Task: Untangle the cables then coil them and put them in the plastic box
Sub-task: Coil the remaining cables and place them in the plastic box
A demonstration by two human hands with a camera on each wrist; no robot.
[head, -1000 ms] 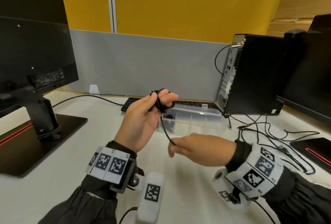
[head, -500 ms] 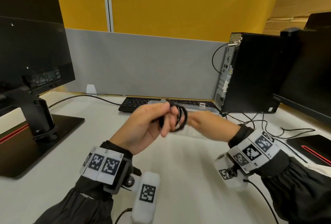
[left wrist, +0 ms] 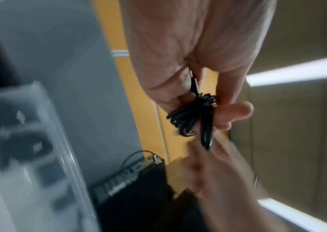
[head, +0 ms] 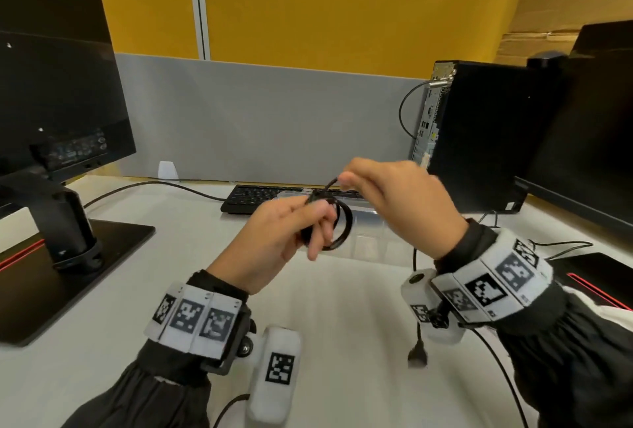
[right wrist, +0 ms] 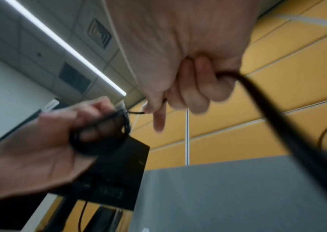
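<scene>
While the left hand (head: 277, 239) holds the small black coil (head: 337, 229) pinched between thumb and curled fingers, the right hand (head: 397, 201) sits just above and beside it, pinching the cable's free tail (head: 330, 185) at the fingertips. The loops stand roughly upright, their ring facing the person, and the tail runs up and to the right from the top of the bundle. The clear plastic box (head: 363, 218) lies on the table (head: 342, 307) directly beyond both hands, in front of the keyboard (head: 253, 196); the left hand, carrying the coil, seems the nearer one to drop it in. The cable looks thin, rubbery and springy, the box hard and glossy. More loose cables (head: 548, 246) trail at the right.
</scene>
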